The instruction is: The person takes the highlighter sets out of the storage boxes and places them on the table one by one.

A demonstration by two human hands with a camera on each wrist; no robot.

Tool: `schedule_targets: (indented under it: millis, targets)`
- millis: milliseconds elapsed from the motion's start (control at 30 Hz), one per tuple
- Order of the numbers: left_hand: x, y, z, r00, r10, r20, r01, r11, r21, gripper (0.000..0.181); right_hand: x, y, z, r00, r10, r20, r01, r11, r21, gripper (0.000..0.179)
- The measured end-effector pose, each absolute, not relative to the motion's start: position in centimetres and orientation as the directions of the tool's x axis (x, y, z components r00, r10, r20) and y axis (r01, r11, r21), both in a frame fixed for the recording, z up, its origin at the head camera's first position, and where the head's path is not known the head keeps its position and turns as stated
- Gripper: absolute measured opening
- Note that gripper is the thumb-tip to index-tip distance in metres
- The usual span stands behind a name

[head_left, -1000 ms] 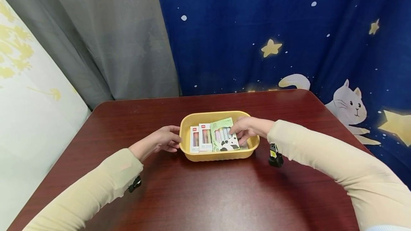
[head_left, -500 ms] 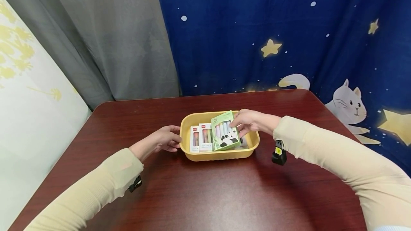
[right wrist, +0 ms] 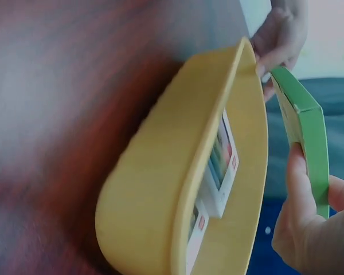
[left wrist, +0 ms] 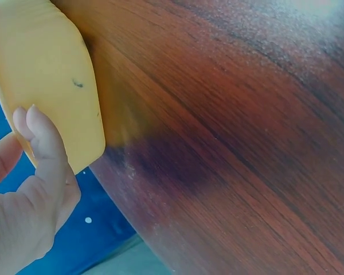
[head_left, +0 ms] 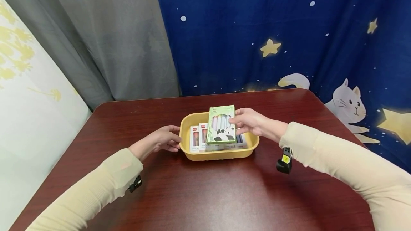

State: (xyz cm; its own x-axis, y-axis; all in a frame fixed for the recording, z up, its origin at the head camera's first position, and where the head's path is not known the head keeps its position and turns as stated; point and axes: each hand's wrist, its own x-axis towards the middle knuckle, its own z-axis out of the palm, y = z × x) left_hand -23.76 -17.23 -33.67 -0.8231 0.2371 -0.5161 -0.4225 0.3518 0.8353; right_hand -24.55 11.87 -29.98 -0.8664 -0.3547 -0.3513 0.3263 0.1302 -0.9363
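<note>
In the head view, my right hand (head_left: 252, 121) grips a green panda-printed box of markers (head_left: 221, 124) by its right edge. The box hangs above the yellow plastic basket (head_left: 192, 157); pastel marker barrels show through its window. In the right wrist view, thumb and fingers sit on opposite faces of the green box (right wrist: 312, 143). My left hand (head_left: 167, 139) pinches the basket's left end; the left wrist view shows fingertips (left wrist: 33, 117) against its outer wall. White windowed boxes (head_left: 194, 145) lie inside the basket, partly hidden by the green box.
The basket stands on a dark red-brown table (head_left: 205, 191) near its far edge. Behind hang a grey curtain (head_left: 128, 45) and a blue star-patterned curtain (head_left: 224, 45). A white panel with yellow flowers (head_left: 32, 99) stands at the left.
My right hand has raised the green box of markers out of the basket and turned it straighter, uncovering white boxes beneath. The left hand and the basket have stayed in place.
</note>
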Motion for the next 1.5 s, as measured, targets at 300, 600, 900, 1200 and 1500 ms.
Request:
schedule_targets:
  millis: [300, 600, 900, 1200, 1500]
  targets:
    - [-23.8, -17.5, -33.9, -0.819, 0.256, -0.513, -0.418, 0.347, 0.84, 0.049, -21.8, 9.9, -31.2, -0.859, -0.419, -0.296, 0.301, 0.054, -0.952, 0.023]
    - [-24.0, -17.8, -34.1, -0.804, 0.272, -0.528, -0.436, 0.335, 0.835, 0.043, -19.7, 8.1, -32.5, -0.839, -0.451, -0.304, 0.325, 0.031, -0.945, 0.025]
    - [-24.2, -18.0, -34.1, -0.795, 0.282, -0.537, -0.446, 0.327, 0.833, 0.042, -17.7, 6.9, -33.2, -0.812, -0.497, -0.307, 0.35, 0.007, -0.937, 0.022]
    - [-24.3, -18.0, -34.0, -0.783, 0.3, -0.544, -0.46, 0.31, 0.832, 0.045, -16.3, 5.7, -33.7, -0.821, -0.503, -0.271, 0.33, -0.03, -0.943, 0.033]
    - [-24.3, -18.0, -34.0, -0.787, 0.319, -0.528, -0.437, 0.316, 0.842, 0.042, -15.0, 4.9, -34.1, -0.797, -0.54, -0.271, 0.354, -0.054, -0.934, 0.025]
